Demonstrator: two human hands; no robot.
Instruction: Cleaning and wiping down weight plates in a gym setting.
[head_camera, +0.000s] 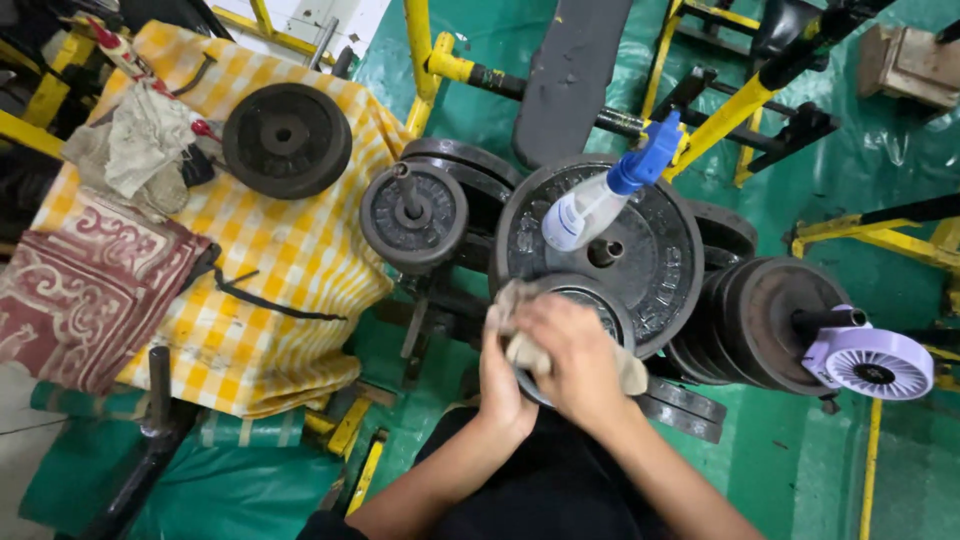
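A: Head view, entry one. Left hand (503, 375) is gripping the near-left edge of a small plate (590, 305), fingers curling round its rim and clamping on it.

B: Noted. Right hand (572, 358)?

A: It is pressing a beige rag (520, 350) flat onto the face of that plate. Fingers are lying close together over the cloth and bending slightly; I cannot tell whether they are pinching it or only pressing. Rag ends are showing past the fingertips at upper left and beyond the wrist at right.

B: Where is the plate sitting?

A: Directly under both sets of fingers, standing in front of a big plate (640, 250) and overlapping its lower edge. Contact between the two I cannot tell.

B: Beyond the fingertips?

A: A spray bottle (600, 195), white body with blue trigger head, is lying tilted across the big plate's face, just past the fingers. Left of the left fingers, a medium plate (413, 215) is hanging on a peg. Further left, well apart, another dark plate (287, 140) is lying flat on a yellow checked cloth (290, 270).

B: Right of the right fingers?

A: A plate stack (770, 325) is sitting on a horizontal peg, and a pale purple fan (872, 365) is resting at the stack's far side. Floor is showing green sheeting (850, 170).
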